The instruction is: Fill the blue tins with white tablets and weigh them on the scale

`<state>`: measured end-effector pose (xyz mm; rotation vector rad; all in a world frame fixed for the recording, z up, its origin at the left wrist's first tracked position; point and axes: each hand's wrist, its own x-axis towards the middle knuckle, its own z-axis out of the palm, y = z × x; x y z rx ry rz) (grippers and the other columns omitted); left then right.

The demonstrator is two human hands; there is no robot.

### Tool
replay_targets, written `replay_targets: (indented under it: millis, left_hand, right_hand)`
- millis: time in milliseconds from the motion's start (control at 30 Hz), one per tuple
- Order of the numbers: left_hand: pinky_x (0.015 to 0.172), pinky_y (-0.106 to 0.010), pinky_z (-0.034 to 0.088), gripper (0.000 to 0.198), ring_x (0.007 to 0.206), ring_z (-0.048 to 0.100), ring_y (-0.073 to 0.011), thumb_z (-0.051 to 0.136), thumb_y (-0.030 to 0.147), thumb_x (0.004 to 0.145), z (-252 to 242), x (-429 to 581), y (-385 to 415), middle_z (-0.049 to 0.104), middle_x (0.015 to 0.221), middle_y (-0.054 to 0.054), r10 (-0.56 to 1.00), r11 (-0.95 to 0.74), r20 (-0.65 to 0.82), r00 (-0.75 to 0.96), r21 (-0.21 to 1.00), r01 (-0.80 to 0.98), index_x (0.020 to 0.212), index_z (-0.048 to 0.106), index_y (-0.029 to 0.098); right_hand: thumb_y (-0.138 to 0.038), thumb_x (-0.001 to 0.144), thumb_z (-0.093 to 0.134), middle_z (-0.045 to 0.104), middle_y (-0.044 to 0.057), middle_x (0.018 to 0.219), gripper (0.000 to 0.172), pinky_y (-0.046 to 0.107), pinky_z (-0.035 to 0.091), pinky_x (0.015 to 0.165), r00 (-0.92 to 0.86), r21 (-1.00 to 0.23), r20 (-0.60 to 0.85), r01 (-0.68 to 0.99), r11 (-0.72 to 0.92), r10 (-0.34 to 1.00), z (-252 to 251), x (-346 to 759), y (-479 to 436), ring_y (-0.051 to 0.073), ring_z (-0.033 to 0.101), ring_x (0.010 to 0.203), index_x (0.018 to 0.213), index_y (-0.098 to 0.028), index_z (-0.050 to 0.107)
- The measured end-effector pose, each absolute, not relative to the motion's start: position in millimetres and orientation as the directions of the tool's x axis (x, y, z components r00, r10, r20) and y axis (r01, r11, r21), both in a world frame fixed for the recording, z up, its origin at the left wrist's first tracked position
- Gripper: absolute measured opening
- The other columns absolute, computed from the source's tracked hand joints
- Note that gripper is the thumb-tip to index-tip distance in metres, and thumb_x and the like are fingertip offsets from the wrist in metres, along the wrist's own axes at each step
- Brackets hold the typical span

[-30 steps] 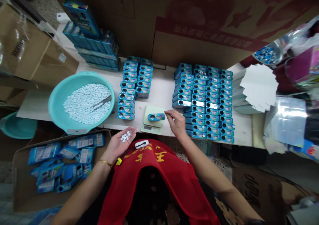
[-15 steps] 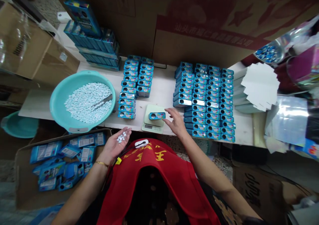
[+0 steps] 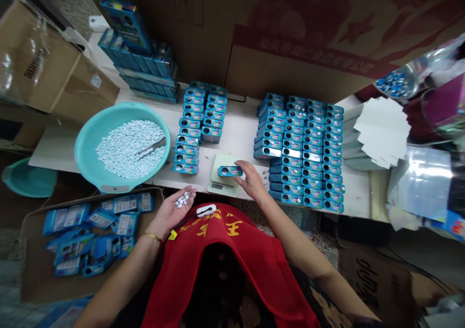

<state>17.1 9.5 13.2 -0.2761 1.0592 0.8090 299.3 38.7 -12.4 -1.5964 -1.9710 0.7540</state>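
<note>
My left hand (image 3: 175,207) is palm up with its fingers loosely curled, and a small heap of white candies (image 3: 182,200) rests in it. With thumb and fingers, my right hand (image 3: 250,180) grips the right end of a small blue candy box (image 3: 229,171), whose top has a dark round spot. This box stands on a pale green kitchen scale (image 3: 214,187) at the table's front edge. To the left, a turquoise basin (image 3: 85,146) holds many white candies with a metal scoop (image 3: 150,147) stuck in them.
Rows of blue boxes stand left (image 3: 191,124) and right (image 3: 305,153) of the scale. More blue cartons (image 3: 145,71) are stacked at the back left. Below the basin, an open cardboard box (image 3: 32,279) contains blue packs. White card sheets (image 3: 381,129) lie at right.
My right hand has moved slightly left and closed round the right end of the box on the scale. My left hand has shifted a little to the right with the candies.
</note>
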Motion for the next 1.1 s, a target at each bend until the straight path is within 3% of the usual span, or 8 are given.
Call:
replay_targets:
  millis: [133,400,567,667,900,1100]
  left_hand:
    - [0.064,-0.026,0.054,0.021,0.077,0.064,-0.0177,0.043,0.006,0.080,15.3,26.5,13.8,0.065,0.085,-0.015,0.446,0.697,-0.856,0.260,0.150,-0.701,0.093,0.059,0.006]
    - [0.062,-0.026,0.052,0.013,0.063,0.061,-0.0143,0.047,0.013,0.080,9.1,62.2,40.5,0.064,0.069,-0.008,0.528,0.665,-0.792,0.305,0.163,-0.729,0.078,0.059,0.009]
    - [0.060,-0.025,0.052,0.009,0.060,0.060,-0.0140,0.050,0.011,0.078,8.8,70.1,45.5,0.062,0.066,-0.006,0.547,0.681,-0.774,0.320,0.190,-0.707,0.078,0.060,0.009]
    - [0.060,-0.024,0.052,0.011,0.062,0.060,-0.0142,0.052,0.011,0.077,11.4,68.6,45.4,0.063,0.068,-0.009,0.553,0.693,-0.763,0.335,0.199,-0.693,0.081,0.060,0.006]
    - [0.056,-0.020,0.052,0.014,0.065,0.062,-0.0135,0.048,0.006,0.078,12.0,46.7,40.5,0.063,0.071,-0.010,0.535,0.688,-0.792,0.293,0.207,-0.696,0.084,0.060,0.006]
    - [0.054,-0.020,0.051,0.014,0.063,0.060,-0.0117,0.047,0.006,0.079,12.7,26.5,21.4,0.061,0.071,-0.009,0.509,0.666,-0.834,0.212,0.225,-0.711,0.085,0.060,0.007]
  right_hand:
    - [-0.020,0.076,0.052,0.055,0.007,0.106,0.037,0.035,0.042,0.084,-0.230,-0.676,-0.004,0.717,0.167,0.973,-12.6,291.3,42.9,0.020,0.051,0.097,0.113,-0.018,0.048]
    - [-0.022,0.077,0.051,0.054,0.011,0.103,0.048,0.039,0.036,0.076,-0.482,-0.397,0.036,0.797,0.455,0.876,69.1,248.4,29.8,0.025,0.044,0.090,0.124,-0.019,0.042]
    - [-0.023,0.077,0.051,0.056,0.010,0.099,0.045,0.037,0.036,0.072,-0.456,-0.330,0.001,0.840,0.430,0.890,66.2,252.8,30.5,0.024,0.044,0.085,0.121,-0.018,0.045]
    - [-0.023,0.077,0.051,0.055,0.010,0.099,0.043,0.037,0.038,0.074,-0.418,-0.373,0.011,0.841,0.392,0.908,57.1,261.3,28.4,0.024,0.045,0.086,0.120,-0.018,0.046]
    - [-0.025,0.076,0.053,0.056,0.007,0.098,0.036,0.035,0.042,0.080,-0.209,-0.662,0.181,0.696,0.276,0.961,24.8,255.1,65.1,0.021,0.050,0.090,0.111,-0.020,0.049]
    - [-0.018,0.075,0.051,0.049,0.008,0.104,0.037,0.034,0.041,0.085,-0.108,-0.726,0.202,0.651,0.223,0.973,-18.4,223.5,136.5,0.020,0.047,0.100,0.112,-0.020,0.050]
